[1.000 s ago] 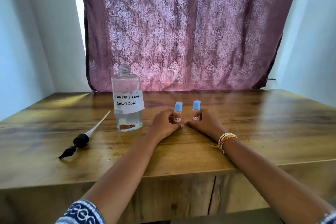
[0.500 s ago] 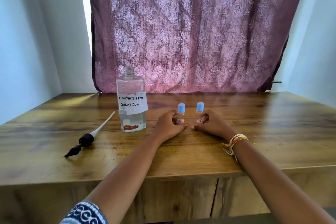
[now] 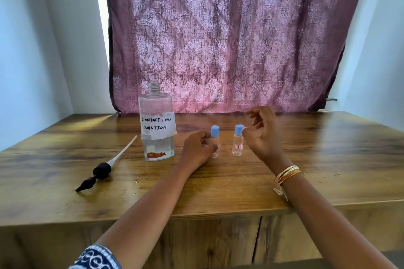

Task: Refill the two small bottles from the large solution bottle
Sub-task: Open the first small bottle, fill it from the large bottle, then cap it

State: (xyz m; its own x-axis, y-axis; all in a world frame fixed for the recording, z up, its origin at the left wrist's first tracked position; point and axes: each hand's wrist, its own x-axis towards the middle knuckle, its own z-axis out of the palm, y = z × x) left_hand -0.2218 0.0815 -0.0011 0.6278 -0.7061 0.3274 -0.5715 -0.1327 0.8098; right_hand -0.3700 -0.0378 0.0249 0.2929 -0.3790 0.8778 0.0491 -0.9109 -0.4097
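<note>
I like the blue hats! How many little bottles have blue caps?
2. One small bottle stands in the left hand; the other small bottle stands free beside the right hand. None seem hidden.

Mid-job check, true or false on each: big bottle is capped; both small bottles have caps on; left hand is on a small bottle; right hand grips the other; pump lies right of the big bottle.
1. The large solution bottle is capped. False: its threaded neck is open.
2. Both small bottles wear blue caps. True: left small bottle, right small bottle.
3. The left hand holds the left small bottle. True.
4. The right hand grips the right small bottle. False: it is open beside it.
5. The pump lies right of the large solution bottle. False: left.
</note>
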